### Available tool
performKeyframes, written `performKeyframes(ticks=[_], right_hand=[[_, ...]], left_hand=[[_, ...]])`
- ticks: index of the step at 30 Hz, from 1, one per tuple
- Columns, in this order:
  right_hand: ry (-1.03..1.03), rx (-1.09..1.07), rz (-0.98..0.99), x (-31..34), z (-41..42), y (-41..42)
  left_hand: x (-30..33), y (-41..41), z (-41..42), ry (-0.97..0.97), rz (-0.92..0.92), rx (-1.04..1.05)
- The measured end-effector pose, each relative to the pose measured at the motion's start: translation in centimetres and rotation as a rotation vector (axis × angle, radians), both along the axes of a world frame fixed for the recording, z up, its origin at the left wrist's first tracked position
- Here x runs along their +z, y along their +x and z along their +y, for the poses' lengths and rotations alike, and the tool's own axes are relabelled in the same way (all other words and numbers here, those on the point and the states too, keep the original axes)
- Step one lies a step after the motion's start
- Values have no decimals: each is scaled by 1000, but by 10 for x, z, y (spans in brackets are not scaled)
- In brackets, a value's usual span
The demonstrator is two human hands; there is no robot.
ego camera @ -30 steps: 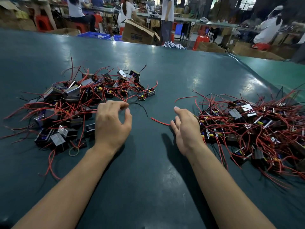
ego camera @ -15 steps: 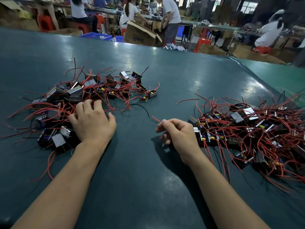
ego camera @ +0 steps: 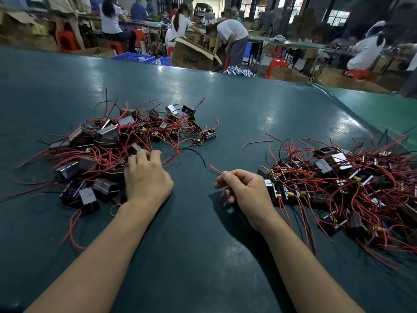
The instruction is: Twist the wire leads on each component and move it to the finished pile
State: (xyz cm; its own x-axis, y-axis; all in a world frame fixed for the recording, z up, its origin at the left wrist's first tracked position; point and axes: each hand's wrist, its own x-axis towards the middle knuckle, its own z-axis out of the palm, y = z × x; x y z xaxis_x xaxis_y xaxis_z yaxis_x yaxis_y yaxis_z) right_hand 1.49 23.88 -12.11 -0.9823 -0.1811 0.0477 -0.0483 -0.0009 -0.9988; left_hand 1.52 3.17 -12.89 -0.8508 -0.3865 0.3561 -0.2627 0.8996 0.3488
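The right hand point(ego camera: 244, 190) has its fingers curled and pinches a red wire lead point(ego camera: 215, 170) between thumb and forefinger, the free end slanting up and to the left above the dark green table point(ego camera: 203, 256). Which component this lead belongs to cannot be told, as the hand hides the other end. Just beside that hand, to its right, lies the right pile point(ego camera: 338, 184) of small boxy components with tangled red and black leads. The left hand point(ego camera: 146, 177) reaches into the near edge of the left pile point(ego camera: 112, 143), its fingertips point(ego camera: 144, 154) down among red wires and metal-cased components; whether they grip one cannot be told. A loose black wire point(ego camera: 198, 153) curves on the table between the 2 piles. Beyond the table, several people work around an open cardboard box point(ego camera: 191, 57) and blue crates point(ego camera: 135, 57).
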Motion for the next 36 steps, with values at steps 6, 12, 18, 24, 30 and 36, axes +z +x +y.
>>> performKeyframes(ticks=[6, 12, 18, 24, 30, 36], right_hand=[[-17, -7, -8, -2, 1, -2], [15, 1, 0, -2, 1, -3], [30, -3, 5, -3, 2, -3], [73, 3, 13, -4, 1, -3], [82, 0, 12, -4, 2, -3], [217, -30, 117, -5, -1, -2]], left_hand=[[1, -4, 2, -53, -130, 100], [0, -6, -4, 30, -20, 80], [2, -10, -3, -53, -106, 168], [2, -4, 4, -76, 117, -69], [-2, 0, 9, 53, 224, -213], [8, 25, 37, 459, 253, -937]])
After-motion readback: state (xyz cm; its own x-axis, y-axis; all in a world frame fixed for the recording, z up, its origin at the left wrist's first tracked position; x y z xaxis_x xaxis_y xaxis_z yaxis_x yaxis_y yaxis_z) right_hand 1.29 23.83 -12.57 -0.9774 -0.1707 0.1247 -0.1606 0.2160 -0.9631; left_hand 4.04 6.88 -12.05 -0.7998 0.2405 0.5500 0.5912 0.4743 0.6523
